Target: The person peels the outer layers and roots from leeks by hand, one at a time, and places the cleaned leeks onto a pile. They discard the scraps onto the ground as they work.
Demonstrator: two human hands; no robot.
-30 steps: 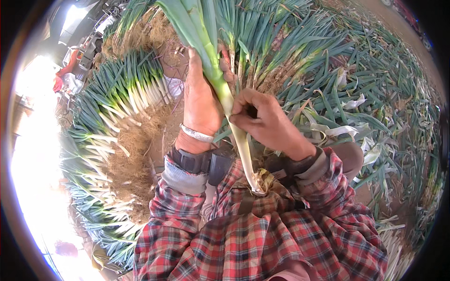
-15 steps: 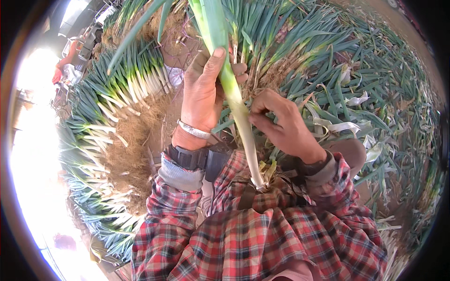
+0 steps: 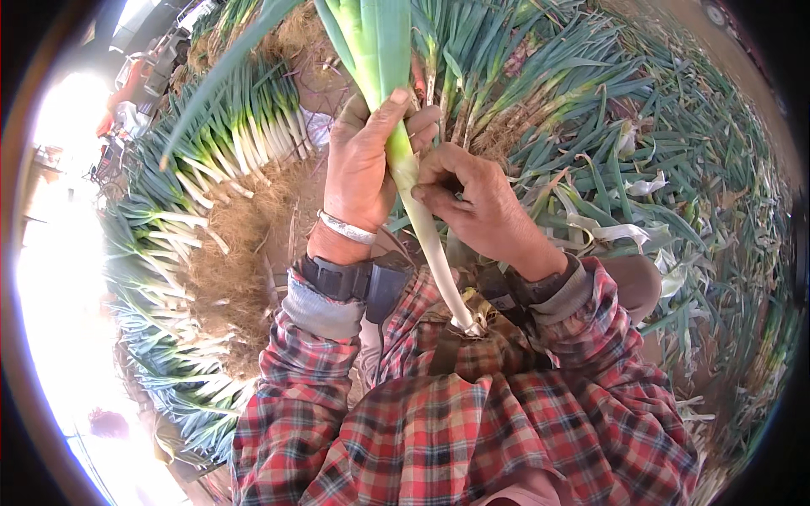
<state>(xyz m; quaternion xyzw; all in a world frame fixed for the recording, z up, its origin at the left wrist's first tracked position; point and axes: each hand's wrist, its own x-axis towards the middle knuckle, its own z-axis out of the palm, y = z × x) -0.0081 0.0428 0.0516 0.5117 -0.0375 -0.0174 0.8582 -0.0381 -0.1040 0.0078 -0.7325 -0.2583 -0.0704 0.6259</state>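
Gripping a long white-stalked green leek (image 3: 413, 194) upright at frame centre to steady it, the left hand (image 3: 364, 164) wraps its stalk while the right hand's (image 3: 472, 202) fingers pinch, apparently, an outer skin.

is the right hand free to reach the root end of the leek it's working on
Probably yes. The right hand pinches the leek mid-stalk, and the bare white shaft runs clear down to the root end by the plaid shirt, nothing between them.
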